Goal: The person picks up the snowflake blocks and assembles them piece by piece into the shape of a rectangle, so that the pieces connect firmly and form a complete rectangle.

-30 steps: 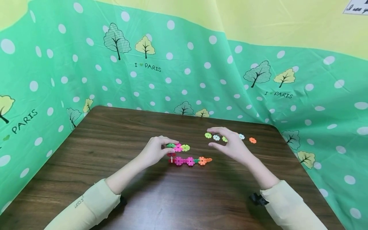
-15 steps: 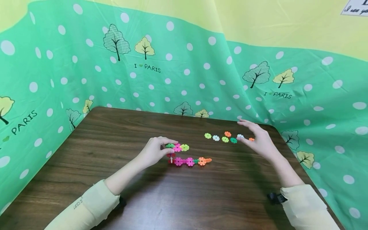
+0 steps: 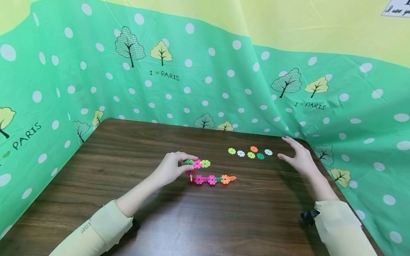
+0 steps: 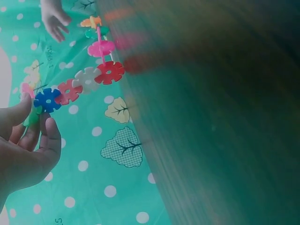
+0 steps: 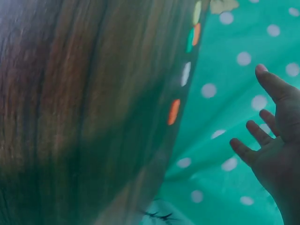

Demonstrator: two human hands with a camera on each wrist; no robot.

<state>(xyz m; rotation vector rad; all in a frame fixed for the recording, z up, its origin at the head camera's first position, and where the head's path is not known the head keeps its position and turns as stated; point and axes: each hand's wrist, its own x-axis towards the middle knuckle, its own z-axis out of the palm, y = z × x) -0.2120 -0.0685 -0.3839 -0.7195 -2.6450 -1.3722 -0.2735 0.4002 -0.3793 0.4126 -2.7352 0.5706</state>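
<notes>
My left hand (image 3: pixel 171 169) pinches the green end of a chain of interlocking flower-shaped plastic discs (image 3: pixel 211 180) between thumb and fingers. In the left wrist view the chain runs from a blue disc (image 4: pixel 48 100) through a white disc (image 4: pixel 87 79) to a red disc (image 4: pixel 110 72), where it bends toward pink and orange ones. My right hand (image 3: pixel 301 158) hovers with spread fingers at the right end of the loose discs and holds nothing. Its thumb hides most of an orange disc there; that orange disc (image 5: pixel 174 112) shows fully in the right wrist view.
Loose discs lie toward the table's back right: a lime disc (image 3: pixel 232 151), a white disc (image 3: pixel 268 152), a dark green disc (image 3: pixel 261 156) and several others. The brown wooden table (image 3: pixel 192 220) meets a green dotted curtain (image 3: pixel 179 106) at its back and sides.
My right hand has moved right, from over the left part of the loose discs to their right end, uncovering the ones in the middle. My left hand and the chain have stayed nearly still.
</notes>
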